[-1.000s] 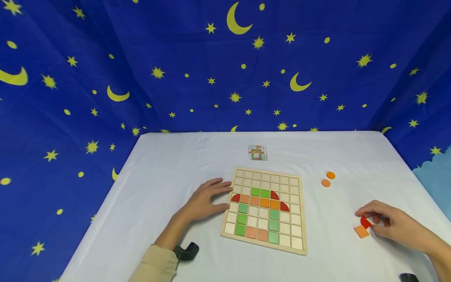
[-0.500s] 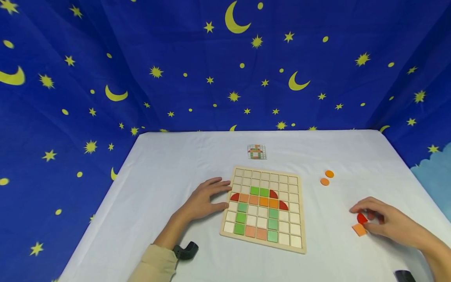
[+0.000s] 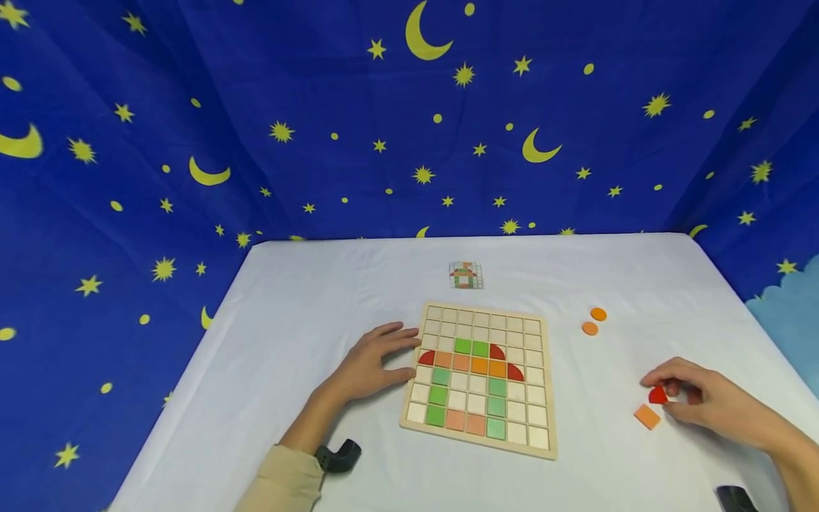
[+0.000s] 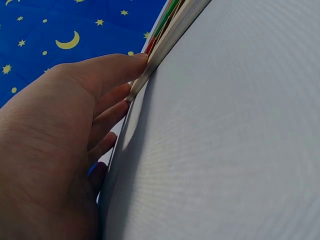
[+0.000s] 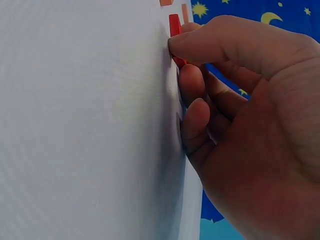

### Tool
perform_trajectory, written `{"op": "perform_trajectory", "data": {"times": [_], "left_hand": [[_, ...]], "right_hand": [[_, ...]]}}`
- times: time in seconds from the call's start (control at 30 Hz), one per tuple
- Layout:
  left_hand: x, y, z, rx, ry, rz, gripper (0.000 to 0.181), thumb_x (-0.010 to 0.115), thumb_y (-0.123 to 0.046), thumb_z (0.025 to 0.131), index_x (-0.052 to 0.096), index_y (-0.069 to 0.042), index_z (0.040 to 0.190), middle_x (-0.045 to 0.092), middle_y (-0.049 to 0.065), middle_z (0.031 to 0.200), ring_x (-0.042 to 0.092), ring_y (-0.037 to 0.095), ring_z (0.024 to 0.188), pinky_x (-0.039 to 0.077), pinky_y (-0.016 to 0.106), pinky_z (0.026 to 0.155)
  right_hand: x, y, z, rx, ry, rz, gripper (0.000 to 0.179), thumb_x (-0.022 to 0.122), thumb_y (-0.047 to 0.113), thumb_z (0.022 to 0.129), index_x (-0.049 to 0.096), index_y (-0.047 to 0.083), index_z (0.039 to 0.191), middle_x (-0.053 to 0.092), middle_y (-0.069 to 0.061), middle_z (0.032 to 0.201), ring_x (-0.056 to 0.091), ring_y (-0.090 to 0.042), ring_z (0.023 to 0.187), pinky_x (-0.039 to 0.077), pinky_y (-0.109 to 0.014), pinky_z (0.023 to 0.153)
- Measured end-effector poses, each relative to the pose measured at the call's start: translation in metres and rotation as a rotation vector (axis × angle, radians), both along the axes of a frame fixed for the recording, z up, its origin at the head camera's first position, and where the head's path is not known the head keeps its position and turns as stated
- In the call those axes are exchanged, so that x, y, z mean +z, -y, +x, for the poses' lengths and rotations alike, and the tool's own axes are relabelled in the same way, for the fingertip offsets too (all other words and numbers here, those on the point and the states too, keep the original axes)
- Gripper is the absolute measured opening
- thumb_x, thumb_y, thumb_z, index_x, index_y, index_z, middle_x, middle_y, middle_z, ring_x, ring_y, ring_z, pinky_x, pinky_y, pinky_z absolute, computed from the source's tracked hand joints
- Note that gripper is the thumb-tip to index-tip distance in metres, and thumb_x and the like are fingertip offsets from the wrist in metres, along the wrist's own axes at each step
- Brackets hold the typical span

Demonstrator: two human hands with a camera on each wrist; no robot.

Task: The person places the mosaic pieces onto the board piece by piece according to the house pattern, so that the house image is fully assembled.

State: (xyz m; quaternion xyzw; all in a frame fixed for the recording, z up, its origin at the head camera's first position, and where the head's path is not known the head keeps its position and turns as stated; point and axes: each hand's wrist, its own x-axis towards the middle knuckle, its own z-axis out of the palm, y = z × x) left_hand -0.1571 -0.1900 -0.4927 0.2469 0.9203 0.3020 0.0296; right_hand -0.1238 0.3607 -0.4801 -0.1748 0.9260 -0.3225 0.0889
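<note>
My left hand (image 3: 371,363) lies at the left edge of the wooden grid board (image 3: 531,449). Its fingers are extended, and in the left wrist view the thumb and fingertips touch the board's side. Green, orange, salmon and red tiles sit in some of the board's cells. Over on the right, my right hand (image 3: 713,400) pinches a red quarter-circle tile (image 3: 657,395) between thumb and fingers, low at the cloth. In the right wrist view the thumb covers part of this red tile (image 5: 174,26). Just in front of it lies a loose orange square tile (image 3: 648,417).
Two orange round tiles (image 3: 593,321) lie right of the board. Behind the board is a small pattern card (image 3: 466,275) with a coloured figure on a grid. White cloth (image 3: 307,299) covers the table, and a blue star-and-moon curtain (image 3: 358,92) surrounds its back and sides.
The red tile has turned and shifted slightly left with my right hand. The orange square has slid a little left, away from the red tile. My left hand stays at the board.
</note>
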Motion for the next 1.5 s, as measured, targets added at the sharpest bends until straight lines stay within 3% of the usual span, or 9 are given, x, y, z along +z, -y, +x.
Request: {"op": "perform_trajectory", "data": {"times": [0.33, 0.57, 0.8, 1.2, 1.5], "left_hand": [[0.001, 0.001, 0.000, 0.002, -0.004, -0.006, 0.055, 0.069, -0.050, 0.085, 0.059, -0.029, 0.134, 0.043, -0.020, 0.144, 0.024, 0.009, 0.139, 0.025, 0.044, 0.109], [0.000, 0.001, -0.001, -0.017, -0.015, -0.008, 0.055, 0.068, -0.050, 0.085, 0.059, -0.027, 0.134, 0.043, -0.018, 0.144, 0.025, 0.011, 0.139, 0.024, 0.045, 0.110], [-0.002, 0.002, -0.002, -0.006, -0.020, -0.008, 0.055, 0.070, -0.049, 0.084, 0.059, -0.029, 0.134, 0.042, -0.021, 0.143, 0.024, 0.008, 0.139, 0.023, 0.043, 0.109], [-0.004, 0.001, 0.000, -0.012, -0.014, -0.002, 0.054, 0.068, -0.051, 0.084, 0.059, -0.029, 0.134, 0.043, -0.019, 0.144, 0.025, 0.009, 0.139, 0.024, 0.042, 0.109], [-0.004, 0.002, -0.002, -0.009, -0.020, -0.003, 0.054, 0.069, -0.049, 0.084, 0.059, -0.030, 0.134, 0.043, -0.020, 0.144, 0.024, 0.008, 0.139, 0.024, 0.041, 0.109]], "right_hand": [[0.007, 0.012, -0.010, -0.022, 0.058, 0.071, 0.026, 0.078, 0.015, 0.079, 0.068, 0.019, 0.103, 0.057, 0.004, 0.088, 0.049, -0.008, 0.075, 0.039, -0.024, 0.058], [0.011, 0.026, -0.017, 0.017, 0.032, 0.047, 0.027, 0.078, 0.018, 0.080, 0.070, 0.020, 0.105, 0.057, 0.005, 0.085, 0.049, -0.009, 0.074, 0.041, -0.024, 0.058], [0.015, 0.048, -0.031, 0.036, 0.072, 0.066, 0.027, 0.078, 0.023, 0.081, 0.070, 0.020, 0.107, 0.058, 0.005, 0.087, 0.049, -0.010, 0.075, 0.042, -0.023, 0.061], [0.020, 0.081, -0.047, 0.091, -0.028, 0.042, 0.028, 0.077, 0.012, 0.080, 0.072, 0.027, 0.103, 0.059, 0.007, 0.090, 0.049, -0.012, 0.074, 0.042, -0.025, 0.060], [0.023, 0.104, -0.057, 0.135, -0.079, 0.001, 0.027, 0.077, 0.010, 0.079, 0.074, 0.022, 0.104, 0.062, 0.009, 0.095, 0.050, -0.014, 0.076, 0.043, -0.025, 0.062]]}}
